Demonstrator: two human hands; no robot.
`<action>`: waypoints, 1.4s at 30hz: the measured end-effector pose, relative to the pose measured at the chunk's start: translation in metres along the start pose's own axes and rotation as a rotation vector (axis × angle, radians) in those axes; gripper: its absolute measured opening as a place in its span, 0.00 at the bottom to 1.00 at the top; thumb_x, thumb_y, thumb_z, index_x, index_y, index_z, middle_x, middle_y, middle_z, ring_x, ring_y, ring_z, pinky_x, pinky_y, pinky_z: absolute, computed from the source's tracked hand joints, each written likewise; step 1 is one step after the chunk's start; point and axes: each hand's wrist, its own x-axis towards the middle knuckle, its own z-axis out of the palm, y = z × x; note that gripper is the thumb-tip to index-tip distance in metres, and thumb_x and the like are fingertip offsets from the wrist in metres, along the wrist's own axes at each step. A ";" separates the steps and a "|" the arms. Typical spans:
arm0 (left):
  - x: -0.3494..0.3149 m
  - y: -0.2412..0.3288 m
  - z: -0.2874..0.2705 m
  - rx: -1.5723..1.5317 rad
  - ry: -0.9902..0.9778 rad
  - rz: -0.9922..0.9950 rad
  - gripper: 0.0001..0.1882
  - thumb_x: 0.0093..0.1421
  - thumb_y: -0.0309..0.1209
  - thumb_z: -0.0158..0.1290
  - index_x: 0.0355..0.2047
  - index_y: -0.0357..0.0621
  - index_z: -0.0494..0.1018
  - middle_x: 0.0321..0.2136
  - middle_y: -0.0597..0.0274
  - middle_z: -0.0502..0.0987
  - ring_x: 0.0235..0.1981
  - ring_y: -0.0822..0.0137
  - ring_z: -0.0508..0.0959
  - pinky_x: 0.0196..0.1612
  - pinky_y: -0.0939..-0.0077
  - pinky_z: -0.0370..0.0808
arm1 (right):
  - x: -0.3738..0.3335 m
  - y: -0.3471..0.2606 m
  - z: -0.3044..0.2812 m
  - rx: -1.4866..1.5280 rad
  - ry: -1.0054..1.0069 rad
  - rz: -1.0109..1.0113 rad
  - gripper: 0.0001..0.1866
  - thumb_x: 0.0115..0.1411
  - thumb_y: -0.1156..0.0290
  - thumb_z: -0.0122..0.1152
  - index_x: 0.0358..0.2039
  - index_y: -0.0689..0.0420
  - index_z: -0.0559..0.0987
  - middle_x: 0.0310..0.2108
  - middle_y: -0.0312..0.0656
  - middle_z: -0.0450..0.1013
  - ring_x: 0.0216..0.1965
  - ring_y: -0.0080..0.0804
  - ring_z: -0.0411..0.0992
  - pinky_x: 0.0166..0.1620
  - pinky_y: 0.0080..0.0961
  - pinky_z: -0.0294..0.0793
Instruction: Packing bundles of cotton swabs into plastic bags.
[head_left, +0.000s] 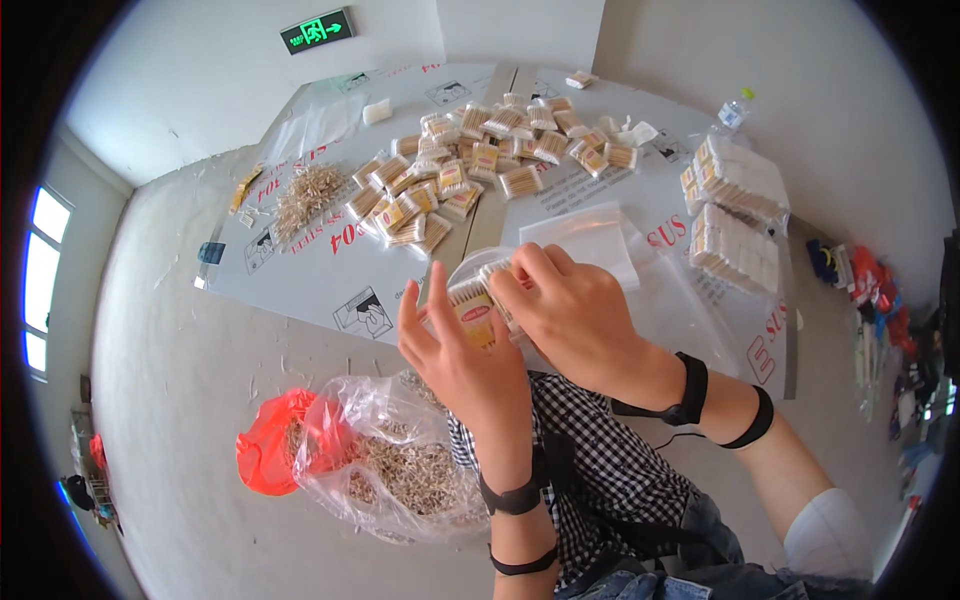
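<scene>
Close in front of me, at the table's near edge, my left hand [455,345] holds a small pack of cotton swabs [474,312] with a yellow label and white tips upward. Its fingers stand up along the left side of the pack. My right hand [570,300] reaches over from the right, its curled fingers gripping white-tipped cotton swabs [497,275] beside the labelled pack. Whether these form a second pack is hidden by the fingers. Behind the hands shows part of a clear, round-rimmed plastic piece [478,262].
Many swab packs [485,160] lie heaped on the table [290,290]. Loose sticks [308,200] sit left; stacked packs [738,215] and a bottle [735,110] stand right. Flat clear bags [590,240] lie nearby. Below, a clear sack [410,470] of sticks touches a red bag [275,445].
</scene>
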 end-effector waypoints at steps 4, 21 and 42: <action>-0.003 -0.011 -0.001 -0.008 0.081 0.219 0.24 0.51 0.18 0.57 0.50 0.47 0.76 0.59 0.54 0.67 0.59 0.52 0.67 0.61 0.56 0.63 | -0.012 0.002 -0.012 0.493 -0.155 0.122 0.19 0.46 0.74 0.65 0.41 0.61 0.73 0.44 0.44 0.69 0.46 0.39 0.71 0.45 0.33 0.75; 0.008 -0.013 -0.018 0.065 -0.294 0.634 0.15 0.56 0.30 0.60 0.45 0.49 0.80 0.44 0.63 0.80 0.46 0.62 0.78 0.51 0.66 0.67 | -0.072 -0.002 0.030 1.460 -0.245 1.182 0.25 0.65 0.49 0.57 0.27 0.61 0.77 0.15 0.30 0.66 0.16 0.19 0.65 0.18 0.20 0.61; 0.001 0.043 -0.001 0.194 -0.562 0.463 0.22 0.55 0.30 0.60 0.52 0.49 0.76 0.41 0.51 0.75 0.30 0.58 0.80 0.38 0.64 0.77 | -0.086 0.042 0.016 1.432 -0.009 0.789 0.20 0.64 0.57 0.56 0.23 0.59 0.80 0.19 0.35 0.74 0.21 0.22 0.68 0.27 0.24 0.67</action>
